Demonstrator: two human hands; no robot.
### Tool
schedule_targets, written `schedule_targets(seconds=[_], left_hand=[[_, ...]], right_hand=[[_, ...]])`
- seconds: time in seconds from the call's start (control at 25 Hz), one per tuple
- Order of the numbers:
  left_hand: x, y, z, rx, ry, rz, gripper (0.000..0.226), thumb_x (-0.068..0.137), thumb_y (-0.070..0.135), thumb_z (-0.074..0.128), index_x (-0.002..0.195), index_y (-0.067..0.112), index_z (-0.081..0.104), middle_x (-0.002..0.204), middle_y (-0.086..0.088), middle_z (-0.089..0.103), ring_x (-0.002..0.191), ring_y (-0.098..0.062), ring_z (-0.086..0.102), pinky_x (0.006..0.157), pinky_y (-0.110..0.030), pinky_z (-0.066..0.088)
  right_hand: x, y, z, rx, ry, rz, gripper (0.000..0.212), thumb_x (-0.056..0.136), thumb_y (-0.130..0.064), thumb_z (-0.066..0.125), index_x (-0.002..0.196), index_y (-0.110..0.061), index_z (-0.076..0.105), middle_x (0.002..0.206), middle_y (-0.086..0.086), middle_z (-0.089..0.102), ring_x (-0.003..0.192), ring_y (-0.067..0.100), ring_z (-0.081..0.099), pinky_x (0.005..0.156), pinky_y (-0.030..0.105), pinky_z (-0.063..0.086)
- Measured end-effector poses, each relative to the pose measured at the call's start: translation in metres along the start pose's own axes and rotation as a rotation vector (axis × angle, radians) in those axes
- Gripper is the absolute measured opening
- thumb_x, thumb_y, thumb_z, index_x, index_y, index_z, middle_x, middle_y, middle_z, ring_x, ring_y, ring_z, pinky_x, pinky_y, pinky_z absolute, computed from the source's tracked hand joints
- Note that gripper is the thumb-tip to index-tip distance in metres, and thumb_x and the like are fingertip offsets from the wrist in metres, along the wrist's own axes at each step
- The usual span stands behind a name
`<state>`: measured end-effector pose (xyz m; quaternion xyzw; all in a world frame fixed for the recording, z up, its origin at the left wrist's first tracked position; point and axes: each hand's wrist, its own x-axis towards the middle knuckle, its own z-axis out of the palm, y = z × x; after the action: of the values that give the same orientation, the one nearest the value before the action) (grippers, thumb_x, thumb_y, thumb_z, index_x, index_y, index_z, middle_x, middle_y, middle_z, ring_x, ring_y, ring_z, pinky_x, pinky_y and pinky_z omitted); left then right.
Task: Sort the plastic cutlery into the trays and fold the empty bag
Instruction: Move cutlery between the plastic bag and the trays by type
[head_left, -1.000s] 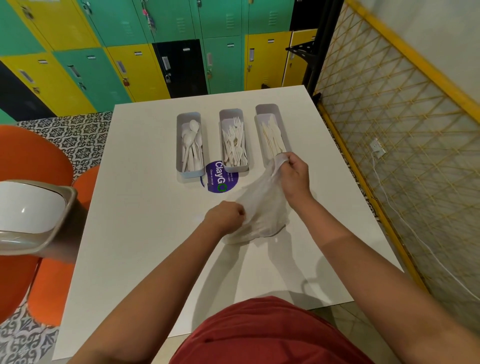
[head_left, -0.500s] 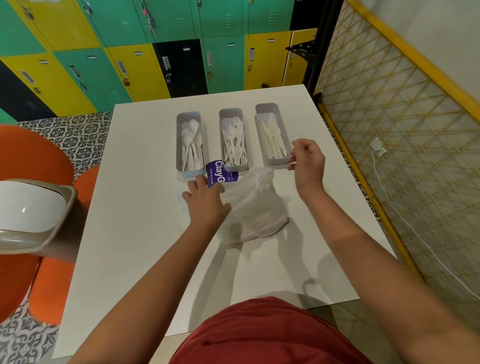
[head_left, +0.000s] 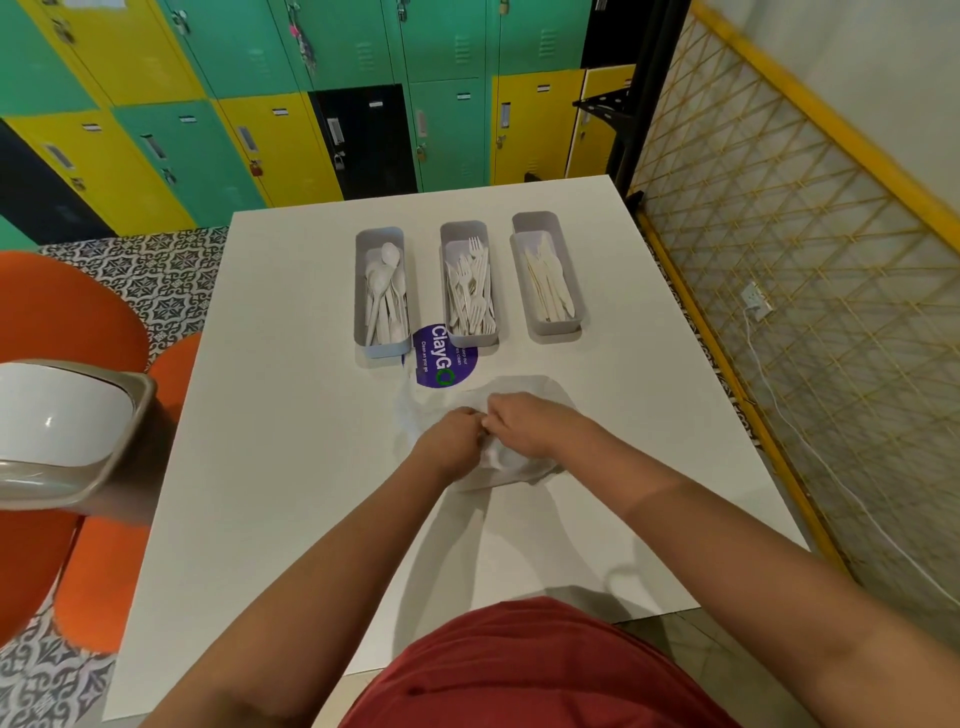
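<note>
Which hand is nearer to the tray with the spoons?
Left. The left hand lies below the spoon tray, slightly to its right; the right hand sits farther right. Both hold the bag.

A round purple sticker (head_left: 441, 358) on the white table (head_left: 291, 415) reads "ClayGO".

Red garment (head_left: 524, 670) (forearms (head_left: 332, 551) unsleeved)

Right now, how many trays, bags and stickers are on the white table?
Trays: 3, holding spoons, forks and knives
Plastic bag: 1, under both hands
Purple sticker: 1
Total: 5
</note>
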<state>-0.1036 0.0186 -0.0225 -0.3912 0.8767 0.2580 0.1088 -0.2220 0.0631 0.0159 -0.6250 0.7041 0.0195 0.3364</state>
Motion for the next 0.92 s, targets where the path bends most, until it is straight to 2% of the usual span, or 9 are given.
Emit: schedule_targets(seconds=[0.12,0.2,0.32,0.4,0.52,0.6,0.68,0.8,0.92], left_hand=[[0.004,-0.007,0.006,-0.004,0.110,-0.190,0.034,0.092,0.017,0.049,0.124,0.010,0.056,0.128,-0.010,0.055,0.118,-0.027,0.053,0.097,-0.030,0.040],[0.003,-0.014,0.008,0.106,0.104,-0.327,0.039,0.092,0.034,0.049,0.123,0.012,0.056,0.124,-0.008,0.059,0.117,-0.026,0.055,0.093,-0.030,0.043],[0.004,-0.025,0.009,0.236,0.072,-0.348,0.053,0.085,0.034,0.055,0.136,0.025,0.041,0.137,-0.002,0.049,0.128,-0.023,0.045,0.105,-0.036,0.035],[0.004,-0.029,0.003,0.151,0.033,-0.334,0.075,0.076,0.046,0.065,0.141,0.029,0.032,0.141,-0.002,0.043,0.132,-0.024,0.039,0.110,-0.041,0.032],[0.002,-0.023,-0.001,0.218,-0.106,-0.273,0.091,0.074,0.048,0.070,0.147,0.029,0.019,0.151,-0.008,0.028,0.140,-0.030,0.026,0.114,-0.046,0.022],[-0.002,-0.013,-0.006,0.259,-0.200,-0.276,0.090,0.077,0.042,0.070,0.149,0.027,0.017,0.154,-0.011,0.022,0.142,-0.033,0.020,0.115,-0.050,0.016],[0.004,-0.008,-0.010,0.173,-0.068,-0.229,0.062,0.082,0.032,0.065,0.139,0.023,0.042,0.142,-0.009,0.043,0.130,-0.028,0.042,0.109,-0.044,0.034],[0.013,0.004,-0.014,-0.053,0.191,-0.103,0.032,0.088,0.012,0.054,0.119,0.014,0.061,0.123,-0.008,0.060,0.111,-0.023,0.057,0.093,-0.034,0.047],[0.014,0.000,-0.008,-0.025,0.083,-0.028,0.052,0.082,0.024,0.067,0.131,0.021,0.050,0.134,-0.003,0.052,0.119,-0.024,0.052,0.099,-0.037,0.042]], right_hand=[[0.001,0.019,0.014,-0.262,-0.128,0.217,0.044,0.100,-0.036,0.027,0.138,-0.014,0.036,0.138,0.011,0.047,0.125,0.029,0.045,0.103,0.044,0.036],[-0.002,0.029,0.011,-0.411,-0.152,0.286,0.043,0.099,-0.030,0.026,0.140,-0.019,0.034,0.136,0.008,0.046,0.124,0.029,0.045,0.103,0.052,0.031],[-0.006,0.038,0.007,-0.643,-0.192,0.384,0.045,0.098,-0.033,0.028,0.143,-0.029,0.027,0.138,0.006,0.044,0.124,0.030,0.040,0.101,0.051,0.026],[-0.003,0.036,0.010,-0.732,-0.180,0.517,0.051,0.099,-0.043,0.017,0.141,-0.022,0.037,0.137,0.008,0.046,0.122,0.026,0.037,0.098,0.045,0.028],[0.000,0.022,0.009,-0.549,-0.010,0.603,0.053,0.101,-0.040,0.018,0.123,-0.010,0.056,0.122,0.009,0.056,0.111,0.024,0.042,0.088,0.035,0.033],[0.002,0.018,0.009,-0.512,0.207,0.442,0.033,0.098,-0.023,0.036,0.119,-0.010,0.058,0.120,0.008,0.054,0.112,0.026,0.044,0.089,0.033,0.036],[-0.001,0.013,0.014,-0.376,0.300,0.221,0.028,0.093,-0.008,0.045,0.118,-0.007,0.057,0.122,0.011,0.049,0.115,0.030,0.045,0.089,0.034,0.039],[-0.002,0.017,0.025,-0.149,0.145,-0.003,0.023,0.096,-0.018,0.039,0.115,-0.013,0.052,0.116,0.013,0.054,0.110,0.034,0.052,0.086,0.038,0.041],[0.001,0.034,0.035,-0.272,0.096,-0.050,0.050,0.091,-0.022,0.052,0.138,-0.019,0.036,0.137,0.010,0.047,0.121,0.028,0.048,0.098,0.037,0.039]])
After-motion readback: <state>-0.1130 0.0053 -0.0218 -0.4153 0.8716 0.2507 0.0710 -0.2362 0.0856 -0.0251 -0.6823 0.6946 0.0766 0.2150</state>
